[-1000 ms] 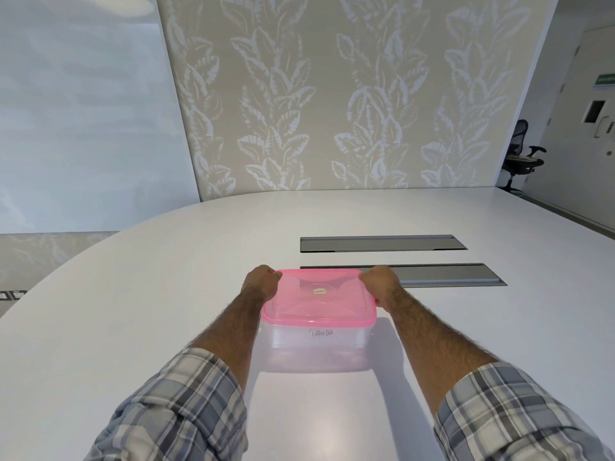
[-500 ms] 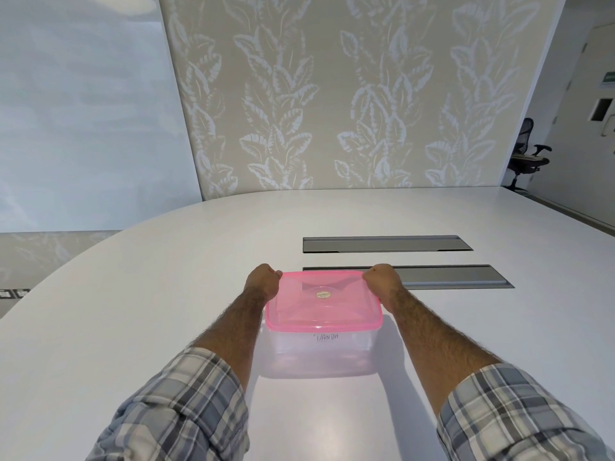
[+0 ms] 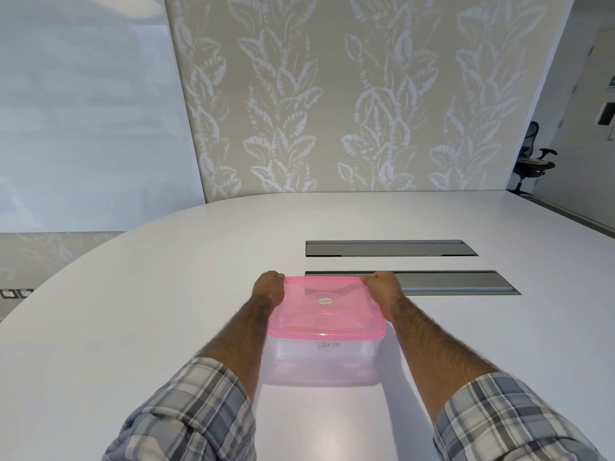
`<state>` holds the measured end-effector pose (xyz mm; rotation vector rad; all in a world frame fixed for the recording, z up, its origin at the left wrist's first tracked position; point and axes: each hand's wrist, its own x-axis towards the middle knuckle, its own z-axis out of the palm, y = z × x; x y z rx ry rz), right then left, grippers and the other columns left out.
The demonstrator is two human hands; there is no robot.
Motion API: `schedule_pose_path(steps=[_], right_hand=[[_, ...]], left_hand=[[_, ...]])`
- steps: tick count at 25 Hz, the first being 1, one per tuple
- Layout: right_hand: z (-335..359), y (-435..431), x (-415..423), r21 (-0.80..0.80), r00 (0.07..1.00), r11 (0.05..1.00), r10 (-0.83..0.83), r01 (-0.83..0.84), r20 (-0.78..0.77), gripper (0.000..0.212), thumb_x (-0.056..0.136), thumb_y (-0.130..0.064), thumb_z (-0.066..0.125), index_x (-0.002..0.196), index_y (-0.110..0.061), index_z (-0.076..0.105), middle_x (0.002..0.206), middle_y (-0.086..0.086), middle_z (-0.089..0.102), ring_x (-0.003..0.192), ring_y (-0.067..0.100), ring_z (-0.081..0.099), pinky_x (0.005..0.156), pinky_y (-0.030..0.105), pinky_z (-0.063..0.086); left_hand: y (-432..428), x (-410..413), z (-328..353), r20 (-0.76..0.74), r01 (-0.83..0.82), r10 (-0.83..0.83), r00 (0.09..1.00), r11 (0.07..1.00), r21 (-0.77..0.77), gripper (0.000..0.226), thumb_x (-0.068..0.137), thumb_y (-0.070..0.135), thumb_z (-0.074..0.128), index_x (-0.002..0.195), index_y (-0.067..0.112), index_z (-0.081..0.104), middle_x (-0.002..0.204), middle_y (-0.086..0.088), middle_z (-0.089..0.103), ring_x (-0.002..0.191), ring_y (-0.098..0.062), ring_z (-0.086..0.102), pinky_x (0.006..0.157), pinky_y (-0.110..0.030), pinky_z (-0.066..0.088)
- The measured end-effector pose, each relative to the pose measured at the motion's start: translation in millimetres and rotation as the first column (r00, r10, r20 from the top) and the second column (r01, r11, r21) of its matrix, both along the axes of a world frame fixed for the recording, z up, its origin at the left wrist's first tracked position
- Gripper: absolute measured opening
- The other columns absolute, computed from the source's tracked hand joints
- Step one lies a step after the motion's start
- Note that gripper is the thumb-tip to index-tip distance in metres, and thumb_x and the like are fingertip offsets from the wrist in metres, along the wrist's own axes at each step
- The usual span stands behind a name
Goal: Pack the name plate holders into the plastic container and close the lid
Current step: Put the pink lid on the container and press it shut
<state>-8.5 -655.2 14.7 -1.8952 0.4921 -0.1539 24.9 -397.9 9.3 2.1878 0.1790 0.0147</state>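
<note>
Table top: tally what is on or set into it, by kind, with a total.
Clear plastic container: 1
Pink lid: 1
Grey recessed panels: 2
Hands on the lid's far corners, left hand, right hand: 2
Total: 6

Handwritten dark marker text on clear container (image 3: 324, 364) front wall, centre frame, roughly "VANDA", partly unclear. Round sticker (image 3: 326, 300) on pink lid (image 3: 327, 322): print too small.

Translucent pink plastic lid (image 3: 326, 307); clear plastic container (image 3: 322, 362); smooth, perhaps satin white table (image 3: 166, 277).
</note>
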Motion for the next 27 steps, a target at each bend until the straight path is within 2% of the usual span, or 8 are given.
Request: schedule_pose_path(steps=[7, 9, 11, 13, 16, 20, 24, 27], right_hand=[[7, 2, 7, -0.008, 1.0, 1.0, -0.003, 0.003, -0.03, 0.02, 0.092, -0.011, 0.064, 0.075, -0.004, 0.056, 0.061, 0.003, 0.046, 0.052, 0.015, 0.041, 0.047, 0.021, 0.034], [7, 3, 9, -0.044, 1.0, 0.999, -0.009, 0.008, -0.016, 0.014, 0.093, -0.013, 0.062, 0.088, 0.001, 0.062, 0.068, 0.005, 0.052, 0.058, 0.016, 0.047, 0.052, 0.022, 0.037], [7, 5, 10, -0.119, 1.0, 0.993, 0.002, -0.002, 0.003, 0.017, 0.094, -0.017, 0.062, 0.091, 0.0, 0.063, 0.077, 0.009, 0.058, 0.07, 0.023, 0.054, 0.063, 0.024, 0.043], [7, 5, 13, -0.238, 1.0, 0.971, 0.028, -0.028, -0.003, 0.022, 0.094, -0.023, 0.061, 0.08, -0.006, 0.059, 0.078, 0.009, 0.057, 0.076, 0.025, 0.054, 0.07, 0.029, 0.044], [6, 7, 13, -0.398, 0.999, 0.916, 0.051, -0.044, 0.007, 0.044, 0.093, -0.029, 0.061, 0.057, -0.015, 0.042, 0.062, 0.001, 0.047, 0.07, 0.022, 0.049, 0.069, 0.032, 0.044], [9, 9, 13, -0.513, 0.996, 0.856, 0.09, -0.069, 0.015, 0.051, 0.092, -0.039, 0.062, 0.053, -0.016, 0.038, 0.056, -0.002, 0.04, 0.064, 0.023, 0.047, 0.062, 0.029, 0.038], [11, 10, 15, -0.563, 0.993, 0.82, 0.114, -0.108, -0.023, 0.042, 0.098, -0.038, 0.053, 0.066, -0.013, 0.045, 0.074, 0.006, 0.054, 0.075, 0.025, 0.051, 0.067, 0.029, 0.039], [11, 15, 14, -0.697, 0.992, 0.707, 0.119, -0.116, -0.044, 0.041, 0.102, -0.043, 0.038, 0.097, -0.008, 0.059, 0.101, 0.01, 0.065, 0.091, 0.029, 0.06, 0.072, 0.032, 0.041]], left_hand=[[-2, 0, 0, 0.049, -0.044, 0.043, 0.998, 0.999, 0.02, 0.03, 0.103, 0.019, 0.046, 0.104, -0.001, 0.068, 0.114, -0.018, 0.067, 0.109, -0.034, 0.061, 0.089, -0.034, 0.047], [-4, -1, 1, 0.072, -0.044, 0.04, 0.997, 0.997, 0.06, 0.027, 0.102, 0.017, 0.044, 0.101, 0.0, 0.065, 0.114, -0.018, 0.067, 0.106, -0.034, 0.06, 0.085, -0.034, 0.045], [-7, -2, 2, 0.072, -0.037, 0.027, 0.997, 0.989, 0.143, 0.027, 0.104, 0.022, 0.04, 0.101, 0.004, 0.06, 0.111, -0.017, 0.065, 0.105, -0.034, 0.058, 0.081, -0.035, 0.043], [-10, -2, 3, 0.052, -0.023, 0.01, 0.999, 0.963, 0.269, 0.032, 0.105, 0.032, 0.036, 0.105, 0.007, 0.056, 0.11, -0.014, 0.064, 0.106, -0.035, 0.057, 0.084, -0.039, 0.047], [-11, 2, 3, 0.04, 0.008, -0.023, 0.999, 0.94, 0.342, 0.034, 0.105, 0.037, 0.036, 0.107, 0.009, 0.055, 0.113, -0.014, 0.064, 0.106, -0.035, 0.059, 0.09, -0.045, 0.05], [-9, 4, 0, 0.032, 0.021, -0.035, 0.999, 0.933, 0.359, 0.032, 0.105, 0.035, 0.037, 0.106, 0.009, 0.056, 0.117, -0.015, 0.064, 0.106, -0.034, 0.06, 0.09, -0.043, 0.05], [-12, 0, 3, 0.025, -0.019, 0.01, 1.0, 0.924, 0.381, 0.04, 0.104, 0.043, 0.034, 0.109, 0.011, 0.058, 0.116, -0.013, 0.065, 0.106, -0.033, 0.06, 0.09, -0.042, 0.05], [-14, -2, 3, 0.019, -0.041, 0.036, 0.999, 0.917, 0.397, 0.042, 0.103, 0.046, 0.034, 0.11, 0.013, 0.06, 0.116, -0.011, 0.065, 0.107, -0.032, 0.061, 0.088, -0.04, 0.048]])
